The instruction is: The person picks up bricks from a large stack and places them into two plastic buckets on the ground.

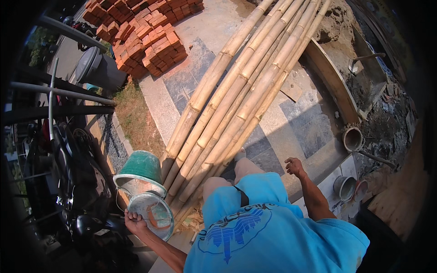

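Fingers of the left hand (135, 221) were curled in at the edge of a pale bucket (157, 211), pinching its rim or its handle; which of the two, I couldn't tell. The bucket sat at the person's left, its mouth showing an orange-brown patch inside. The right hand (295, 167) hung out to the other side, holding nothing, its fingers loosely bent and partly apart. Just beyond the pale bucket was a green tub (142, 164), tipped with its opening toward the person. Next to both, long bamboo poles (241, 82) ran diagonally away across the paving (306, 125). Farther off stood stacked orange bricks (154, 43), with a grey bin (98, 68) to their left.
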Demonstrator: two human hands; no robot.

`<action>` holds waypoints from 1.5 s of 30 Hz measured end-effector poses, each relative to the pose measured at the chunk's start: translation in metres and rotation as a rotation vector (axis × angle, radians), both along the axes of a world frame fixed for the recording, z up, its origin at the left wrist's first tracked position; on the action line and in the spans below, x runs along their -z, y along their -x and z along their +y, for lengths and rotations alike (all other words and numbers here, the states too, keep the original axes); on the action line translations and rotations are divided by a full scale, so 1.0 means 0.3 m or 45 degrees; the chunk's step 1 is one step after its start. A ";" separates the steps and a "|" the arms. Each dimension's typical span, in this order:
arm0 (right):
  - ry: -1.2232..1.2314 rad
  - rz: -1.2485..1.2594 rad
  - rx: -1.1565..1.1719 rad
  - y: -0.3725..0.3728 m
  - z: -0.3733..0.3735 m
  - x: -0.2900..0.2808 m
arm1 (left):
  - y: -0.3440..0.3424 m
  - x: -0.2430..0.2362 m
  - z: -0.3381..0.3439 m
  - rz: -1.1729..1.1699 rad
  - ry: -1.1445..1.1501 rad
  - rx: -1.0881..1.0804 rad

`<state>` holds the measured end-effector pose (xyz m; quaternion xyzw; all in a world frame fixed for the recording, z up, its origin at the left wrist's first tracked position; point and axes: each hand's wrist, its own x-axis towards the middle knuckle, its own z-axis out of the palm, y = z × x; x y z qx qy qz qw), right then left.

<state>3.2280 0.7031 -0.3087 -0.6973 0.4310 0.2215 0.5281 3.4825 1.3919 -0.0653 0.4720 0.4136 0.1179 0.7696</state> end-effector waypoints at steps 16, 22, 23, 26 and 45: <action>-0.084 0.027 0.334 0.134 -0.164 0.032 | -0.376 -0.191 0.080 -0.252 -0.064 0.097; -0.124 0.081 0.413 0.155 -0.089 0.049 | -0.495 -0.159 0.076 -0.196 -0.145 0.110; -0.106 0.105 0.445 0.176 -0.090 0.050 | -0.512 -0.132 0.092 -0.170 -0.141 0.109; -0.045 0.134 0.511 0.178 -0.079 0.045 | -0.615 -0.081 0.124 -0.020 -0.177 -0.009; 0.321 -0.041 -0.185 -1.735 0.321 -0.322 | -1.620 1.004 0.563 0.556 0.306 0.211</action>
